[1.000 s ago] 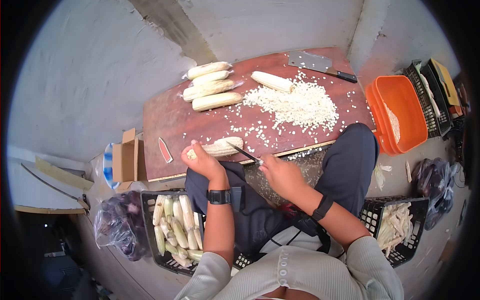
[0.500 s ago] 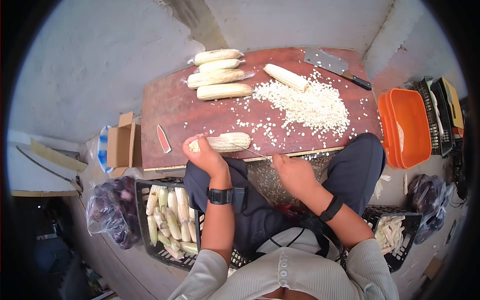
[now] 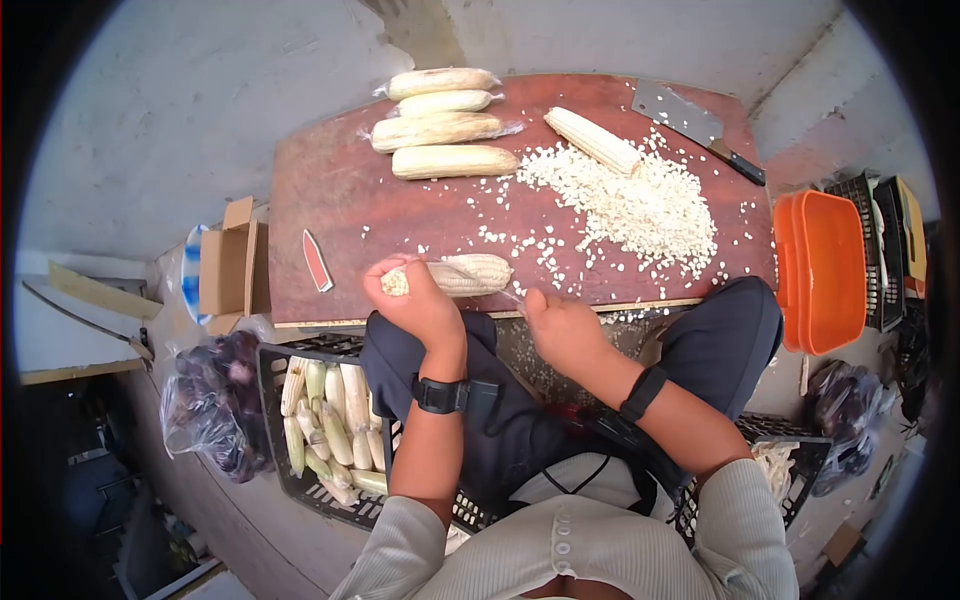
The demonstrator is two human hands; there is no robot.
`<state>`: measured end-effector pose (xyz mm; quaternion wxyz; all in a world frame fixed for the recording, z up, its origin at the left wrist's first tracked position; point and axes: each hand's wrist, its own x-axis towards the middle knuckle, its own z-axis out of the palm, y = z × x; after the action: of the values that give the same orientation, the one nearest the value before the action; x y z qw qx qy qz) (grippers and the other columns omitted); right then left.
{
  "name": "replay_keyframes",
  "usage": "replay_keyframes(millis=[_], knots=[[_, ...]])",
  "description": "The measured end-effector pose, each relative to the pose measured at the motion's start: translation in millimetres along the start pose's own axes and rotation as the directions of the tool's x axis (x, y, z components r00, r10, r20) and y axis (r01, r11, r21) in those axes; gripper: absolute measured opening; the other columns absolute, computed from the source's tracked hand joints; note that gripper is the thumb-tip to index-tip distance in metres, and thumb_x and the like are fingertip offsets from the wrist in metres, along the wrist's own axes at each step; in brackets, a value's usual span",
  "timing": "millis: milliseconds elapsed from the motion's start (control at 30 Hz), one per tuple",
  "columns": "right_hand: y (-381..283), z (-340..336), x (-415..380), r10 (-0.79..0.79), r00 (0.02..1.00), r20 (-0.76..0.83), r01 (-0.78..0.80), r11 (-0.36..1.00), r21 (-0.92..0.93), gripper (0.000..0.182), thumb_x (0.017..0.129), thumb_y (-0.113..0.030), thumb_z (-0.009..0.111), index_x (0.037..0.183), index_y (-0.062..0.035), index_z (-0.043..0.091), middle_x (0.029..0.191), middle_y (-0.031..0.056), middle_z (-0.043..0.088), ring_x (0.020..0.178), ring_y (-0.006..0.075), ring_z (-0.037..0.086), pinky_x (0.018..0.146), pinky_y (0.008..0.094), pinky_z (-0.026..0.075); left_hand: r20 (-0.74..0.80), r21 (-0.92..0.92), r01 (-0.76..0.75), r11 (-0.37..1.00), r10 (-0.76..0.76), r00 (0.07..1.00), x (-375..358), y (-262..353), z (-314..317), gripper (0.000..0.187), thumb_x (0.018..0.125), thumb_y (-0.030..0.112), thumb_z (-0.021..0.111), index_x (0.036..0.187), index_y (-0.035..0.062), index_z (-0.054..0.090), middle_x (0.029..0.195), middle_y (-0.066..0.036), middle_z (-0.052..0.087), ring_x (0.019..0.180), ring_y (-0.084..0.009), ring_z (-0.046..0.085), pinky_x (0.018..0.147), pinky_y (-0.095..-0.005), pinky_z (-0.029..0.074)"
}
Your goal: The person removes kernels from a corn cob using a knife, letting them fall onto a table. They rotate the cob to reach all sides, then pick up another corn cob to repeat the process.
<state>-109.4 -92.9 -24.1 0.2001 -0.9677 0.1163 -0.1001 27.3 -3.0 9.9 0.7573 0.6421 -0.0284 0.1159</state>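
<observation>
My left hand is wrapped round the stem end of a corn cob at the table's front edge. Beside the cob's right end, my right hand is closed on a thin pointed tool, whose tip lies against or near the cob; most of it is hidden. A heap of loose kernels lies to the right on the red table, with another cob on its upper edge. Several cobs, some wrapped in plastic, lie in a stack at the back.
A cleaver lies at the back right and a small red blade-shaped piece at the left. An orange tub stands right of the table. Below left is a black crate of corn, beside a cardboard box and a plastic bag.
The view has shifted slightly. My right hand has come closer to the held cob, and my left hand has turned further over its stem end.
</observation>
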Motion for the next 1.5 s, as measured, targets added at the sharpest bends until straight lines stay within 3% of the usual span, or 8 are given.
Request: replay_keyframes(millis=[267, 500, 667, 767, 900, 933, 1300, 1500], knots=[[-32, 24, 41, -0.059, 0.984, -0.17, 0.054, 0.998, -0.035, 0.012, 0.075, -0.008, 0.053, 0.082, -0.0054, 0.045, 0.059, 0.0082, 0.054, 0.05, 0.0235, 0.06, 0.042, 0.0326, 0.048, -0.102, 0.061, 0.047, 0.997, -0.04, 0.994, 2, 0, -6, 0.017, 0.08, -0.003, 0.051, 0.093, 0.0019, 0.041, 0.09, -0.01, 0.052, 0.082, -0.0172, 0.054, 0.077, -0.032, 0.046], [-46, 16, 36, 0.237, 0.971, -0.033, -0.221, 0.943, 0.247, 0.018, 0.091, -0.018, 0.046, 0.083, -0.0017, 0.044, 0.063, 0.0169, 0.059, 0.05, 0.0288, 0.06, 0.045, 0.0386, 0.048, -0.063, 0.021, 0.014, 1.0, -0.012, 0.998, -3, -4, -2, 0.018, 0.081, -0.003, 0.05, 0.095, 0.0016, 0.04, 0.091, -0.011, 0.052, 0.083, -0.019, 0.055, 0.077, -0.0325, 0.047], [-51, 36, 33, 0.429, 0.901, 0.069, -0.331, 0.575, 0.748, 0.026, 0.094, -0.024, 0.046, 0.086, -0.0002, 0.049, 0.062, 0.0183, 0.059, 0.053, 0.0339, 0.059, 0.051, 0.042, 0.048, -0.075, -0.03, 0.046, 0.998, -0.048, 0.996, -4, 3, -4, 0.019, 0.08, -0.003, 0.05, 0.094, 0.0023, 0.04, 0.091, -0.01, 0.051, 0.084, -0.0194, 0.055, 0.078, -0.0329, 0.047], [-53, -3, 30, 0.533, 0.749, 0.394, -0.569, 0.212, 0.794, 0.024, 0.093, -0.022, 0.046, 0.085, -0.0007, 0.051, 0.063, 0.0179, 0.059, 0.059, 0.0384, 0.059, 0.057, 0.0435, 0.048, -0.05, -0.06, 0.055, 0.997, -0.058, 0.997, -4, -4, -10, 0.018, 0.079, -0.003, 0.05, 0.094, 0.0025, 0.04, 0.09, -0.009, 0.051, 0.084, -0.0194, 0.055, 0.078, -0.0328, 0.047], [-28, 2, 4, 0.376, 0.919, -0.114, -0.299, 0.858, 0.418, 0.019, 0.09, -0.02, 0.048, 0.091, -0.0007, 0.05, 0.073, 0.0154, 0.059, 0.065, 0.0319, 0.06, 0.059, 0.0406, 0.048, 0.023, -0.104, 0.1, 0.99, -0.098, 0.995, -5, -3, -9, 0.017, 0.079, -0.003, 0.05, 0.093, 0.0027, 0.041, 0.09, -0.009, 0.052, 0.084, -0.0192, 0.055, 0.079, -0.0328, 0.047], [-25, -6, -3, 0.374, 0.927, -0.02, -0.334, 0.85, 0.408, 0.015, 0.087, -0.014, 0.05, 0.093, -0.0007, 0.051, 0.085, 0.0194, 0.06, 0.083, 0.0378, 0.058, 0.07, 0.0435, 0.047, 0.044, -0.11, 0.08, 0.991, -0.075, 0.996, -7, -4, -8, 0.016, 0.08, -0.003, 0.05, 0.092, 0.0032, 0.042, 0.089, -0.009, 0.052, 0.084, -0.0188, 0.055, 0.079, -0.0324, 0.047], [-33, -52, -49, 0.247, 0.959, -0.136, -0.214, 0.952, 0.218, 0.025, 0.087, -0.017, 0.056, 0.107, -0.0025, 0.053, 0.078, 0.0162, 0.062, 0.06, 0.0349, 0.06, 0.053, 0.0418, 0.048, 0.333, 0.024, -0.437, 0.899, 0.405, 0.852, -27, 6, -10, 0.011, 0.084, -0.001, 0.053, 0.089, 0.004, 0.044, 0.091, -0.007, 0.05, 0.083, -0.0164, 0.052, 0.081, -0.0313, 0.045], [-37, -47, -57, 0.145, 0.98, -0.134, -0.148, 0.989, -0.012, 0.026, 0.085, -0.018, 0.057, 0.105, -0.0008, 0.054, 0.068, 0.0119, 0.058, 0.052, 0.0267, 0.06, 0.048, 0.0367, 0.048, 0.345, -0.016, -0.301, 0.953, 0.288, 0.893, -28, 7, -12, 0.007, 0.086, 0.005, 0.053, 0.085, 0.0036, 0.046, 0.09, -0.007, 0.05, 0.082, -0.0164, 0.051, 0.083, -0.0326, 0.043]])
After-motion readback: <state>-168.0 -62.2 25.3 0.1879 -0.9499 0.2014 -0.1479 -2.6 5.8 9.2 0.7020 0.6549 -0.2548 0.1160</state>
